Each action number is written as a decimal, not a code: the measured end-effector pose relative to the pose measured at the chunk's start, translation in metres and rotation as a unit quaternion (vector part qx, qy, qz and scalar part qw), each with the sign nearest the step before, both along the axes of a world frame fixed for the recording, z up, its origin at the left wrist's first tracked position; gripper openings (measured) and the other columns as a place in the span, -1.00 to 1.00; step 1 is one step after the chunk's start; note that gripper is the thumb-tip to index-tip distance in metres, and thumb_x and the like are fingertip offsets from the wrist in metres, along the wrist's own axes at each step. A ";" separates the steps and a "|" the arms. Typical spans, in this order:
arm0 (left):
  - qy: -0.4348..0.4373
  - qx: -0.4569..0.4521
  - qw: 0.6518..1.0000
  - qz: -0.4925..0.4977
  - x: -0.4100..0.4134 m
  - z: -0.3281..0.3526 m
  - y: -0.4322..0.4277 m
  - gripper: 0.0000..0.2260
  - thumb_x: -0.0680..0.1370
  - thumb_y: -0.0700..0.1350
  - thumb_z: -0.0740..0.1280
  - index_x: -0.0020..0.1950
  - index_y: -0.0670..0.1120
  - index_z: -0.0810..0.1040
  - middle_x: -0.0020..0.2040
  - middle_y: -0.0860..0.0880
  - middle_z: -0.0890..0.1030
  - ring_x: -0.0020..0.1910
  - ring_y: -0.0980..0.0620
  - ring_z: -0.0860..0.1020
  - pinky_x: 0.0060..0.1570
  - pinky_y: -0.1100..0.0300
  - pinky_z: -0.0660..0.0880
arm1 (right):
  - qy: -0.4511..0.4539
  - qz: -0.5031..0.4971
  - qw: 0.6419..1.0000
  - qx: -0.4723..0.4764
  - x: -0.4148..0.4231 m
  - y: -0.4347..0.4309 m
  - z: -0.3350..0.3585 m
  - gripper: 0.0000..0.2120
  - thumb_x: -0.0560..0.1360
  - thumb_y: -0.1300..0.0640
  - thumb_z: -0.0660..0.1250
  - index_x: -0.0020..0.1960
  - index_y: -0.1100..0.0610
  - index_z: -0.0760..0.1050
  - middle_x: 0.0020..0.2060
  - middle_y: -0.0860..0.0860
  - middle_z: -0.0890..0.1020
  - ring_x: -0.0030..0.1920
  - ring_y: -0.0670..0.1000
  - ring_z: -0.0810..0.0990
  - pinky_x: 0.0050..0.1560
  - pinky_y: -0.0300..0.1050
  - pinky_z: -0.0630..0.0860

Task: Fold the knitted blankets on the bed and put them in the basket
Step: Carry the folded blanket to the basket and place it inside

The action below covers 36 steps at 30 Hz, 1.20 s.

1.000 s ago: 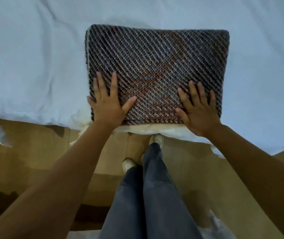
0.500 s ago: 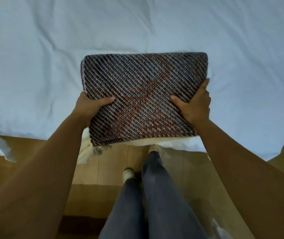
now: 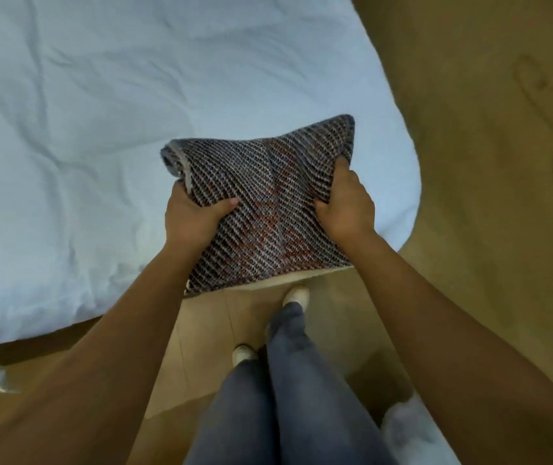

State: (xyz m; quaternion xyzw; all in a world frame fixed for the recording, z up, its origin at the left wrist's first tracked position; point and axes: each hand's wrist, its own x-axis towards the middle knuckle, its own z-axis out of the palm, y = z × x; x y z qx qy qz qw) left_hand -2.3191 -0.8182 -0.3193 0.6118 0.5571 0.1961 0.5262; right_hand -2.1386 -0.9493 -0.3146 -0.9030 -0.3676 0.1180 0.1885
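Knitted blanket (image 3: 268, 209): folded into a thick rectangle, dark weave with reddish and pale flecks, and a cream layer showed along its near edge. It was held in front of the person over the near corner of the bed (image 3: 100, 129), its near edge out past the mattress and above the floor (image 3: 486, 162). Could not tell whether its far end touched the sheet.
Left hand (image 3: 191, 213): gripped the blanket's left side with the thumb laid across the top. The fingers were hidden underneath.
Right hand (image 3: 345, 206): clamped on the right side, thumb on top and fingers curled round the edge. The knit was bunched into a ridge between the two hands.
Bed: white sheet, rumpled, filling the left and upper view.
Floor: tan wood, right of and below the bed.
Legs (image 3: 288, 380): grey trousers, with pale shoes (image 3: 296, 293) on the boards just under the blanket's near edge.
Lower right: a pale fluffy thing (image 3: 402, 427), too blurred to identify.
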 end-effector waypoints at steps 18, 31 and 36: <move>-0.107 -0.006 0.888 -0.447 0.293 0.117 -0.326 -0.47 0.33 -0.07 0.54 0.23 -0.05 0.44 0.12 0.04 0.59 0.10 0.00 0.56 0.18 -0.01 0.48 | -0.052 -0.456 0.887 0.058 0.121 -0.413 0.123 -0.31 0.40 0.20 0.36 0.44 0.16 0.13 0.24 0.18 0.47 0.21 0.21 0.47 0.20 0.03 0.42; -0.111 -0.010 0.787 -0.607 0.462 0.124 -0.541 -0.56 0.31 -0.06 0.55 0.08 0.03 0.41 0.01 0.07 0.58 -0.03 0.03 0.56 0.02 0.12 0.48 | -0.066 -0.641 0.764 0.039 0.194 -0.609 0.134 -0.32 0.40 0.17 0.34 0.43 0.14 0.12 0.22 0.18 0.48 0.17 0.23 0.49 0.11 0.03 0.44; -0.117 -0.008 0.730 -0.674 0.548 0.119 -0.618 -0.55 0.28 -0.06 0.55 0.08 0.03 0.44 0.03 0.06 0.60 0.02 0.00 0.58 0.11 0.01 0.51 | -0.058 -0.709 0.700 0.063 0.242 -0.666 0.129 -0.36 0.40 0.18 0.34 0.41 0.13 0.17 0.18 0.17 0.50 0.16 0.22 0.50 0.15 0.06 0.45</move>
